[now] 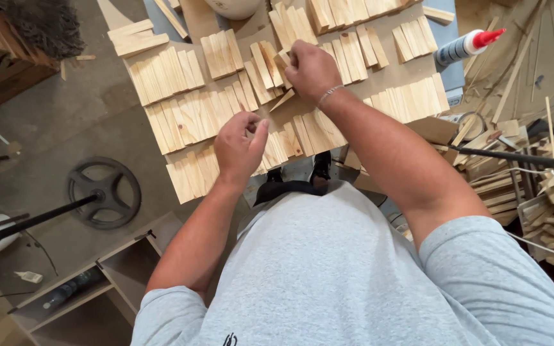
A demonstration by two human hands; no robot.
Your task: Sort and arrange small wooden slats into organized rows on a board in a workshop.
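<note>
While right hand point(311, 69) pinches small wood slat point(283, 61) near board point(411, 131) middle, left hand point(240, 148) sits curled at near edge, thumb to fingertips — contents unclear. Best practice — butt slat flush against slat rows point(187, 118), keep spacing even.

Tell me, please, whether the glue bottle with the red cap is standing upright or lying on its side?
Lying on its side: the glue bottle rests lengthwise at the table's far right edge, red cap pointing right.
</note>
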